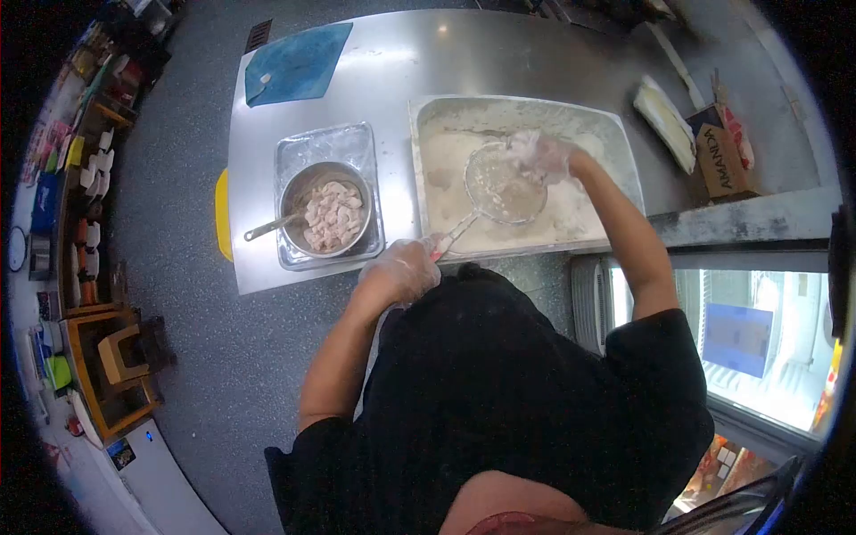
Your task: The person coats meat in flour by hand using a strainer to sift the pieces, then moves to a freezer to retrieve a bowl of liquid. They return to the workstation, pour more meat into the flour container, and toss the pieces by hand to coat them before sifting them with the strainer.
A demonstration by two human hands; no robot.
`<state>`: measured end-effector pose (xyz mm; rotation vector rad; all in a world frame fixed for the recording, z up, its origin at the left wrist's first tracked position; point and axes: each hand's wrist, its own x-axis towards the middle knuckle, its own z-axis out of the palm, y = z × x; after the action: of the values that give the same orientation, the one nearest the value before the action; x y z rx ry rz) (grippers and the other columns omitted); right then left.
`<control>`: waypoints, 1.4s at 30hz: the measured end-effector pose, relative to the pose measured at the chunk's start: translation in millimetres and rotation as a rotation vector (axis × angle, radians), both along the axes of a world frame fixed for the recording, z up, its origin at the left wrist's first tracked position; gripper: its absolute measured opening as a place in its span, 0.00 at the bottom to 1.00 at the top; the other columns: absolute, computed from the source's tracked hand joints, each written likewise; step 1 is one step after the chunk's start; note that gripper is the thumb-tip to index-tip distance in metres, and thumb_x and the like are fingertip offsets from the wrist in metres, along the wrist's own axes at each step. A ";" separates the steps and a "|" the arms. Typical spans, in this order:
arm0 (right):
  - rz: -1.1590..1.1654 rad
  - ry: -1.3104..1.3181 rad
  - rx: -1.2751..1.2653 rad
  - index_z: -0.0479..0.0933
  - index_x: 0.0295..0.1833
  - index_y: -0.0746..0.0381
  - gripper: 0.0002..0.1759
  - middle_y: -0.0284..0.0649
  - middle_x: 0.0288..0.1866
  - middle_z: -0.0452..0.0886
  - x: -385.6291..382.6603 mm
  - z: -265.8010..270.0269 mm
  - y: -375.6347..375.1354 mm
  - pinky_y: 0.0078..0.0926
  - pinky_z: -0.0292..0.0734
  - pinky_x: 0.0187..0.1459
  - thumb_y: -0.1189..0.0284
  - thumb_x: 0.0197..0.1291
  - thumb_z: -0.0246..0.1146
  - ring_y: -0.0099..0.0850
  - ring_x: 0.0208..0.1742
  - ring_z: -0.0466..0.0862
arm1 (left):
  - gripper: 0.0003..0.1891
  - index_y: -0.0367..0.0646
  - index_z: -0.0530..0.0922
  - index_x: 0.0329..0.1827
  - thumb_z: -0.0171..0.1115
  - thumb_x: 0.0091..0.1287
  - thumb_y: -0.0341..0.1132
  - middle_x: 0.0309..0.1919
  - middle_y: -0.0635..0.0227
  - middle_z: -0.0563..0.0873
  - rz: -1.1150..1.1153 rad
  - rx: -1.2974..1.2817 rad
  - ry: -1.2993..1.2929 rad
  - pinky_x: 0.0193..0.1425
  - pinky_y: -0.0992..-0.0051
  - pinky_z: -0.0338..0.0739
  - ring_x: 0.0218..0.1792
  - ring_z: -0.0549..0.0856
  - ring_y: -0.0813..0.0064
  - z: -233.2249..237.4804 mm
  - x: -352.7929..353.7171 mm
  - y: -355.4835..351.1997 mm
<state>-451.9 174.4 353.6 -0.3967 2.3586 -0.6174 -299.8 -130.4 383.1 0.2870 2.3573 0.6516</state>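
Observation:
A round wire strainer [508,198] with small pale lumps in it is over a large rectangular tub [635,183] of white flour-like powder. My left hand [406,270], in a clear glove, is wrapped round the strainer's handle at the tub's front left corner. At the strainer's far right rim is my right hand [541,156], also gloved; its fingers are bent and blurred, so what they hold is hidden. Left of the tub, a metal pot [290,192] with a long handle contains raw-looking pinkish pieces [334,216] and sits on a plastic-covered tray [287,153].
A blue sheet [299,64] lies at the steel table's [392,53] far left. Beyond the tub on the right are a white package [666,123] and a cardboard box [719,160]. A yellow object [223,214] shows beside the table's left edge. A lit glass-door cabinet [776,330] is at right.

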 end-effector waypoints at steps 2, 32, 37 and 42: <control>0.071 0.025 -0.127 0.74 0.59 0.60 0.21 0.42 0.55 0.79 -29.4 -6.8 3.5 0.28 0.76 0.56 0.70 0.59 0.62 0.32 0.53 0.79 | 0.19 0.36 0.82 0.43 0.58 0.58 0.43 0.41 0.40 0.83 0.001 0.018 -0.015 0.50 0.58 0.77 0.45 0.84 0.47 3.3 1.2 -0.9; 0.186 0.407 -0.015 0.81 0.48 0.58 0.14 0.41 0.44 0.86 -33.6 34.0 -125.1 0.33 0.78 0.49 0.64 0.62 0.56 0.36 0.43 0.85 | 0.22 0.43 0.73 0.60 0.49 0.67 0.45 0.43 0.43 0.84 0.073 0.021 -0.139 0.51 0.57 0.77 0.47 0.84 0.48 5.9 12.8 7.2; 0.264 0.578 0.301 0.80 0.39 0.61 0.15 0.47 0.38 0.83 5.1 -26.1 -43.1 0.37 0.77 0.43 0.60 0.59 0.60 0.41 0.40 0.83 | 0.28 0.50 0.65 0.69 0.51 0.67 0.48 0.44 0.41 0.83 0.103 0.053 -0.032 0.55 0.54 0.74 0.48 0.82 0.44 -21.3 15.9 6.5; 0.145 0.691 0.137 0.78 0.33 0.62 0.11 0.50 0.35 0.82 35.4 -100.2 -33.1 0.41 0.75 0.41 0.65 0.56 0.61 0.46 0.39 0.82 | 0.30 0.42 0.72 0.63 0.58 0.64 0.52 0.39 0.39 0.83 0.144 0.060 0.018 0.50 0.54 0.75 0.44 0.82 0.42 -16.7 17.5 10.1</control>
<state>-416.5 141.4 253.4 -0.8123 2.9597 -0.2640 -282.2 -120.3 366.4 0.1506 2.3946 0.7926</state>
